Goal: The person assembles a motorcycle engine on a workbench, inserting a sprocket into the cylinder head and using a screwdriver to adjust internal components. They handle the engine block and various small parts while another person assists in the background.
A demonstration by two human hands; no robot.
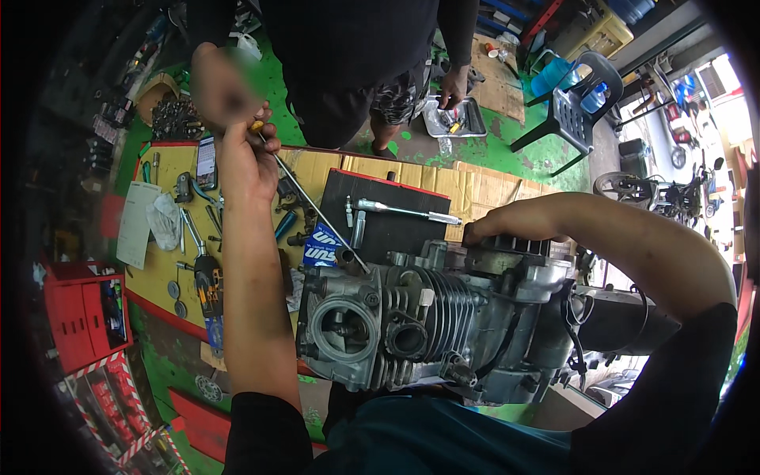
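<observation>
A grey motorcycle engine [451, 317] with a finned cylinder lies on its side close in front of me. My left hand [249, 162] is closed round the yellow handle of a long thin screwdriver [309, 198]. Its shaft slants down to the right, and the tip meets the upper edge of the cylinder head [342, 323]. My right hand [514, 220] is curled over the far side of the engine, with its fingers mostly hidden behind the castings. Beyond the engine, a ratchet wrench [408, 211] and sockets [359, 229] rest on a black board [332, 190].
Pliers, loose parts, a phone [207, 165], a white rag [164, 222] and paper [134, 226] lie on the yellow workbench [154, 277]. A person in dark clothes [348, 71] stands opposite, one hand [454, 87] above a metal tray [475, 119]. A plastic chair [574, 111] stands behind right.
</observation>
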